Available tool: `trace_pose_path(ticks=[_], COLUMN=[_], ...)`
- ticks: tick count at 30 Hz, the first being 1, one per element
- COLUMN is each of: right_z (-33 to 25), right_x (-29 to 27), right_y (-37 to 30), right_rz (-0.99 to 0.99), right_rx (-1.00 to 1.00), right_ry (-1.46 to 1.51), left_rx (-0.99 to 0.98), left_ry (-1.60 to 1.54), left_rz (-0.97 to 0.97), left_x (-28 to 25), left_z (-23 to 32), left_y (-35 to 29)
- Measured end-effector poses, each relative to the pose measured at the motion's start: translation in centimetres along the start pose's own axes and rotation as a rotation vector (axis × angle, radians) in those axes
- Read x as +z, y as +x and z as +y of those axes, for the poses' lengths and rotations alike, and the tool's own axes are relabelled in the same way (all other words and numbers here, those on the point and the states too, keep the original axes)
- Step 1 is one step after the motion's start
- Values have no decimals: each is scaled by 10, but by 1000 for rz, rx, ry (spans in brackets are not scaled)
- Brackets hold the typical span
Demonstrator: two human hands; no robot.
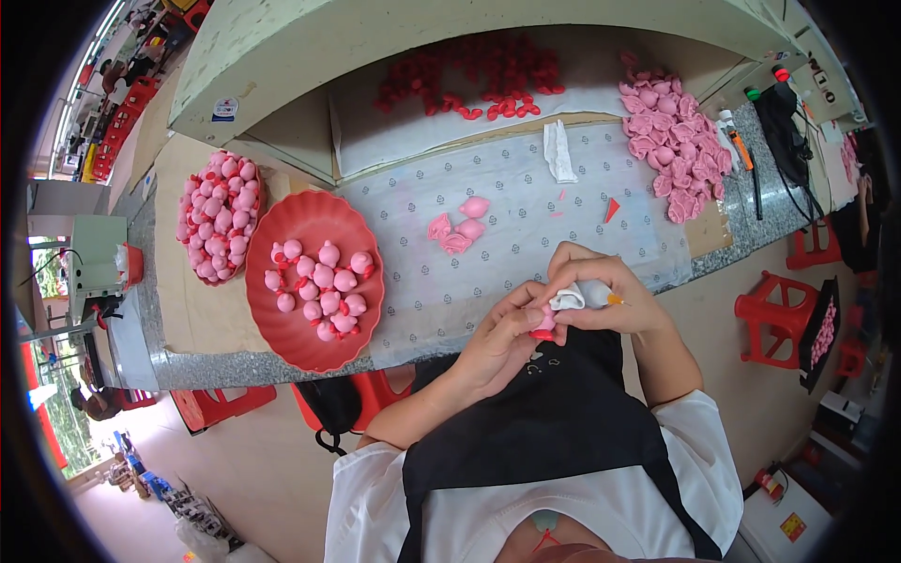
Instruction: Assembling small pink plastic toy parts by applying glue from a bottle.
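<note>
Pink piece (548, 321) in left hand (502, 342), right hand (638, 305) holding cloth (568, 298)

Blue-and-white sticker (224, 110) at left end of pale green cabinet's (282, 68) front; dark characters (822, 83) on its right end. Sheet (582, 235) on tabletop: repeated small dark marks, illegible. White box (768, 514), right: yellow-and-red label (794, 527), illegible.

Two hands (495, 342) are seen, and one bottle (595, 292) and one pink figure (547, 322) are held. In one scalloped red dish (314, 353), more than a dozen pink-and-red figures (324, 276) are contained. Four loose pink pieces (474, 206) and one red triangle (612, 210) are counted. The heaped red pieces (497, 80) cannot be counted exactly.
</note>
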State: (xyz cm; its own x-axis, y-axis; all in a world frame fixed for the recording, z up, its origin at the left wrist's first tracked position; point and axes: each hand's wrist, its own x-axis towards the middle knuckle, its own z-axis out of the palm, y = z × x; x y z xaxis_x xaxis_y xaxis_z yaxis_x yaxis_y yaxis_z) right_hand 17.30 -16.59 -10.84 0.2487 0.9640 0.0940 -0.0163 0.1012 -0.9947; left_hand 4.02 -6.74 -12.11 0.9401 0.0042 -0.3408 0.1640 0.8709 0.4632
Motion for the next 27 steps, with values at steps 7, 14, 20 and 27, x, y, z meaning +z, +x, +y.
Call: trace_pose_path(ticks=[7,14,20,27], right_z=[6,8,2,3], right_x=[2,5,10,12], right_y=[-4,-5,-5,-6], right_rz=[16,39,111,125], right_rx=[192,154,219,260], right_ry=[270,370,358,459], left_rx=[24,45,60,55], left_ry=[6,-4,2,2], left_rz=[-4,-12,-13,-12], left_x=[-1,-1,-1,-1], left_z=[-3,-4,-5,-4], left_y=[0,0,-2,-2])
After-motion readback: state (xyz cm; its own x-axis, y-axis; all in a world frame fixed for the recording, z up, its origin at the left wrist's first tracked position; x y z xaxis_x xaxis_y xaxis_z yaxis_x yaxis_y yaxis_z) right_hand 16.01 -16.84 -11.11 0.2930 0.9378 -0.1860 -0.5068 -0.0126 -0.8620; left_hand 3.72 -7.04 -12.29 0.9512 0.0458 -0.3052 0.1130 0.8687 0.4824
